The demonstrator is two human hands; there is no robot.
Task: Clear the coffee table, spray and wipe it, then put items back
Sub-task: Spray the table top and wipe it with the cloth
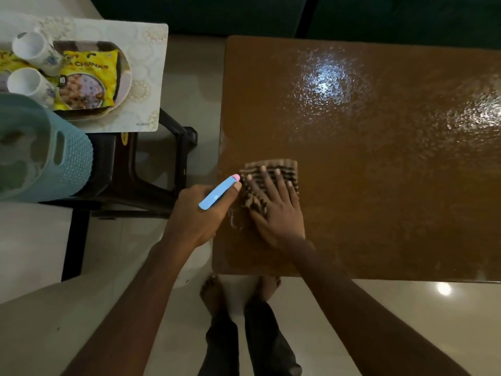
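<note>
Head view: right hand [276, 210] flat on striped cloth [291, 169], fingers [278, 176] straight and spread, tips short of the cloth's far edge; part of the cloth is bunched under the palm. The cloth sits on the coffee table [379, 185] near its left near corner, and the tabletop is wet and shiny. Left hand [198, 213] grips blue spray bottle [218, 192], pink nozzle just beside the cloth's left edge and over the table's edge. Off to the left, a dark stool [151, 185] carries a placemat [146, 63], a yellow snack packet [86, 80], two white mugs [28, 48] and a light blue basket [73, 158].
</note>
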